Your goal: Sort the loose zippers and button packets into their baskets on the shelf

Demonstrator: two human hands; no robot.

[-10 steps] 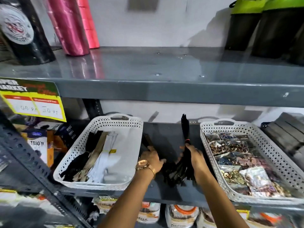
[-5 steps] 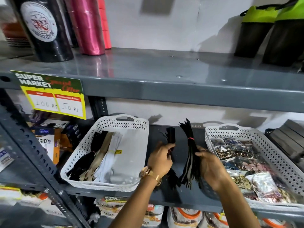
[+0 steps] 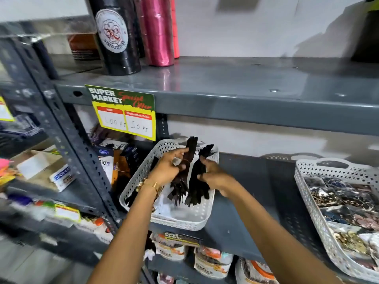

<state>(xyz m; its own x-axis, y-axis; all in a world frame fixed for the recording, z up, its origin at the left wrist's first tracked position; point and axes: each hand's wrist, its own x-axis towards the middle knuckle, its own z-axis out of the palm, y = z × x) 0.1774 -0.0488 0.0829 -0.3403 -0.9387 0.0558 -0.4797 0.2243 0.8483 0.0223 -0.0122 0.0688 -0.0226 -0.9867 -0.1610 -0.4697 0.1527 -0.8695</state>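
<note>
My left hand point(image 3: 170, 168) grips a dark brown zipper bundle point(image 3: 183, 182) and my right hand point(image 3: 213, 177) grips a black zipper bundle point(image 3: 197, 181). Both bundles hang upright, side by side, over the white perforated zipper basket point(image 3: 185, 221) on the middle shelf. That basket's contents are mostly hidden by my hands; a few dark zippers point(image 3: 131, 198) show at its left. A second white basket point(image 3: 307, 193) at the right holds several shiny button packets point(image 3: 346, 203).
The grey metal shelf point(image 3: 252, 193) lies bare between the two baskets. A yellow price sign point(image 3: 123, 113) hangs from the upper shelf edge. Black and pink rolls point(image 3: 158, 31) stand above. Small boxes point(image 3: 114, 162) sit left of the zipper basket, and packets fill the shelf below.
Both hands lifted the zipper bundles off the shelf between the baskets and carried them left, over the zipper basket. The view swung left.
</note>
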